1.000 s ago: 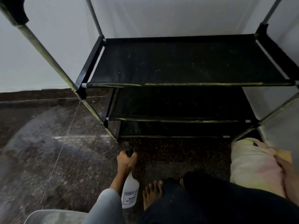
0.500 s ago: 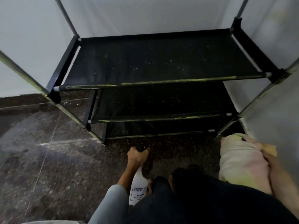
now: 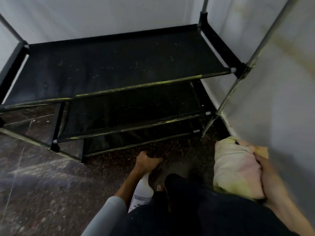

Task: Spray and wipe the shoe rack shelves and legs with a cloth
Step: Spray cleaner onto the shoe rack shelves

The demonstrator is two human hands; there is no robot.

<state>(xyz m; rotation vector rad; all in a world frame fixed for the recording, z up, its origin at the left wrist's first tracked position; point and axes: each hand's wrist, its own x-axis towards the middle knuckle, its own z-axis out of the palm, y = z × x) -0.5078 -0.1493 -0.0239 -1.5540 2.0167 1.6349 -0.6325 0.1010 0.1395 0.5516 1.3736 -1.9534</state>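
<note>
black fabric, flecked with pale dust, covers the shelves of the shoe rack (image 3: 119, 68), which stands on the speckled stone floor (image 3: 42, 184) tight into the corner of the white walls (image 3: 272, 116). three shelves show, stacked one under another, their front rails streaked yellowish; the grey legs (image 3: 226, 97) rise at the corners.

the left hand (image 3: 147, 161) is curled round the head of a white spray bottle (image 3: 141, 191), held low over the floor just in front of the lowest shelf's front edge (the nozzle itself is lost in shadow, so which way it aims i cannot tell). the bottle's long axis runs back from the hand toward the person's knee.

the right hand (image 3: 271, 181) grips a bunched pale yellow-and-pink cloth (image 3: 237, 169), close to the right-hand wall and just in front of the rack's front right leg.

the rack lies ahead of both hands and above them. the bottle hand is nearer the lower shelves' front edges, the cloth hand nearer the right legs. my reading: spraying comes first, with the cloth hand then carrying across leftward and up onto the dusty fabric.
</note>
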